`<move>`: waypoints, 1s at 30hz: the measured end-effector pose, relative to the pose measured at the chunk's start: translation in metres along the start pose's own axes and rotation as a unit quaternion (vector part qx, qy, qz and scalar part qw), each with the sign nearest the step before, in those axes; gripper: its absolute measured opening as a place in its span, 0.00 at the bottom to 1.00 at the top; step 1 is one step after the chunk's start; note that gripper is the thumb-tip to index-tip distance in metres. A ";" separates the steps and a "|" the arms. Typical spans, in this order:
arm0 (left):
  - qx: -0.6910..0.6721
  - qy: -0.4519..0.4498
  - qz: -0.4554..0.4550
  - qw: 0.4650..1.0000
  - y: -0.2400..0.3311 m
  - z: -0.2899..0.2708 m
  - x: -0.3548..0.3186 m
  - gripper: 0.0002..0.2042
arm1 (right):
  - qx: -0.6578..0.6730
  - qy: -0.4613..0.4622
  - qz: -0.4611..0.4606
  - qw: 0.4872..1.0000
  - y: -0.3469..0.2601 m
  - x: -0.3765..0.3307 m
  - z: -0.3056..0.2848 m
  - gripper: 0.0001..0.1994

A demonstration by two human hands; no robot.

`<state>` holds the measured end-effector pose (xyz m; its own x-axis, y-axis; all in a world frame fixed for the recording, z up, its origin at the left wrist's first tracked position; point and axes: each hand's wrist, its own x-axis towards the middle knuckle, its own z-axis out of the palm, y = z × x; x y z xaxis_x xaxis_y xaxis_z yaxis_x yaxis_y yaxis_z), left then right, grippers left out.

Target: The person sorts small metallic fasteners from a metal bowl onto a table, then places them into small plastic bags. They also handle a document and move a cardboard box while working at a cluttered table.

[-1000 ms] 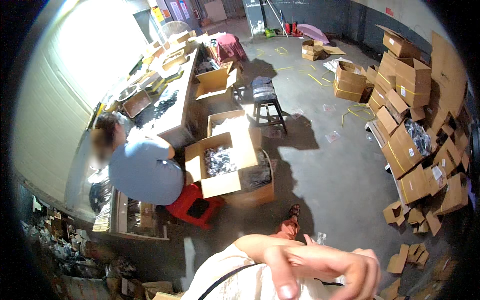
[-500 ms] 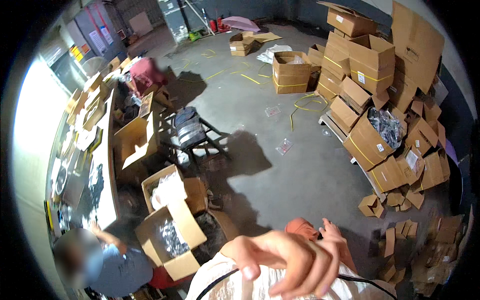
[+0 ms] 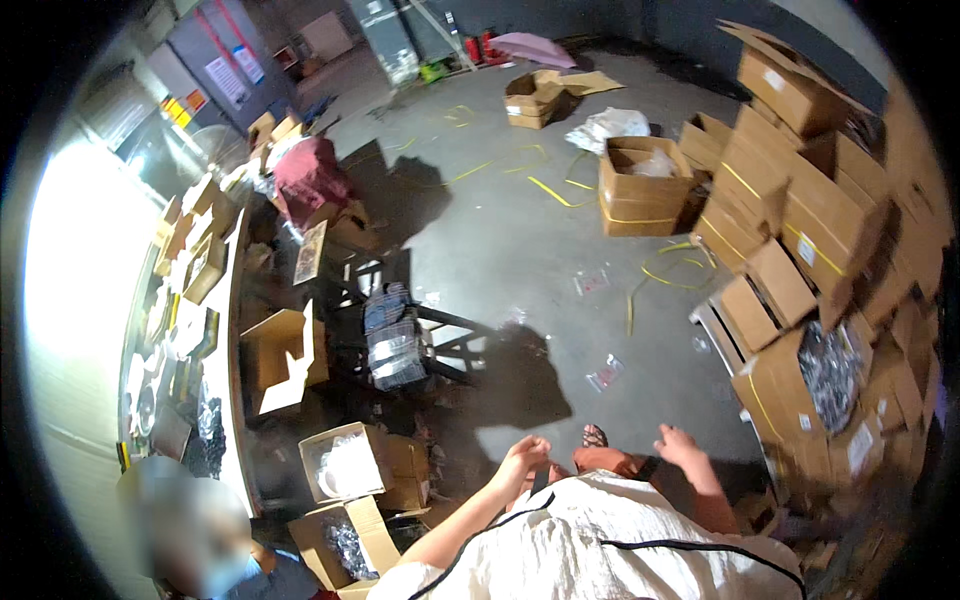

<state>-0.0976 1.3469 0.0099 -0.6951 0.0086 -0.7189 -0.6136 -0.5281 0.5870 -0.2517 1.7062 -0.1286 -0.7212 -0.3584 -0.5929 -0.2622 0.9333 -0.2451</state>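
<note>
My left hand hangs in front of my white shirt, its fingers curled in and nothing visible in them. To its right my right hand is held out over the floor, fingers a little apart and nothing in it. A sandalled foot shows between them. Neither hand touches a box. Nearest on my left is an open carton of dark plastic-wrapped items, with a carton holding white wrapping behind it.
Stacked cartons stand on a pallet at right. A stool bears a folded cushion or bundle. A long workbench runs along the left, with a seated person near it and another in maroon. Yellow straps and small plastic bags litter the floor.
My left hand has dropped from close in front of the camera to beside my waist. My view has shifted, so the stacked cartons sit further right, and the right hand stays out ahead.
</note>
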 end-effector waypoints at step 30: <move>0.327 0.492 -0.148 0.793 0.308 -0.487 0.391 0.29 | -0.234 -0.163 -0.252 0.925 -0.594 0.757 -0.307 0.23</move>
<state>-0.3760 0.7741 -0.2718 -0.0521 -0.7874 -0.6142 -0.9823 -0.0703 0.1735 -0.8387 0.8872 -0.1965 -0.2209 -0.6661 -0.7124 -0.8159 0.5263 -0.2392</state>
